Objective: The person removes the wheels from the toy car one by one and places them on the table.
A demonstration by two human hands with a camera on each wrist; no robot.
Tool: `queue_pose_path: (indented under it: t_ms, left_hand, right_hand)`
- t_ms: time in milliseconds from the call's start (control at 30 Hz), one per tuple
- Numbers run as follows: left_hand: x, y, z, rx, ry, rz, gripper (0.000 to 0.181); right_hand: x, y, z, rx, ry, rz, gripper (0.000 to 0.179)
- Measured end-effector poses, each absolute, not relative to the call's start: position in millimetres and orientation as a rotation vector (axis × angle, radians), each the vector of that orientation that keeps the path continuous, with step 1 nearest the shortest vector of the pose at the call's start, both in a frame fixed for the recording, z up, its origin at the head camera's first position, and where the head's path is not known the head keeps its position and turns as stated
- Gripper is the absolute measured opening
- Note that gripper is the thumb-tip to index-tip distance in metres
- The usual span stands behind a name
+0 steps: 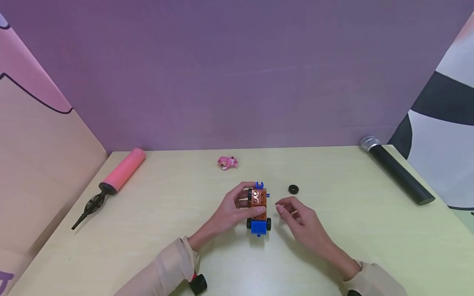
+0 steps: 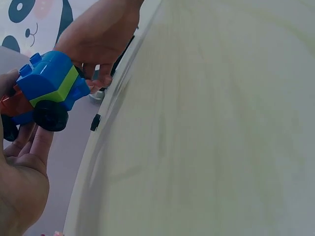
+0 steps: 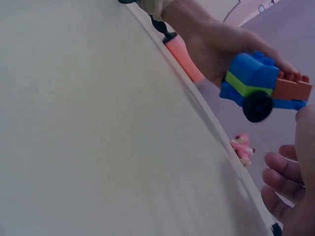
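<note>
1. Toy car (image 1: 259,200): gripped by the left hand (image 1: 230,211) above the table (image 1: 333,176), thumb laid across its brown blocks (image 3: 291,89). Too hard a squeeze could pop the pieces apart; too slack a one could let it tip or drop.
2. Right hand (image 1: 304,223): just beside the car and apart from it, fingers loosely bent, with nothing visible in its grasp. A careless approach could knock the car askew.
3. Blue peg (image 1: 268,195): bare, on the car's side facing the right hand. Pushing hard there without a firm brace could turn the car.
4. Loose wheel (image 1: 293,192): on the table, just beyond the right fingertips. A brush of the knuckles could send it sliding.
5. Black-wheeled piece (image 1: 199,284): partly hidden beside the left sleeve (image 1: 174,261); a shifting forearm could nudge it.
6. Pink figure (image 1: 228,163): farther back, likely at risk only from a long reach.
</note>
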State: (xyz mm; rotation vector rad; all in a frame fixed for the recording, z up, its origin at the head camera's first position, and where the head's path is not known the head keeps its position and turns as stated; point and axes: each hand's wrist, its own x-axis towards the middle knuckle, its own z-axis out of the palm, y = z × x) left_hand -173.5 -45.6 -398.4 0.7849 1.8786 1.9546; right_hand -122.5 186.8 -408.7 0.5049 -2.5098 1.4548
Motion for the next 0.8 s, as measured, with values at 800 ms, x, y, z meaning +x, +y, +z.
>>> queue_pose_path:
  t_ms: [800]
  left_hand:
    - [-176, -44, -396, 0.809, 1.921, 2.031, 0.062]
  right_hand:
    - [-111, 170, -412, 0.687, -2.475, 1.944, 0.027]
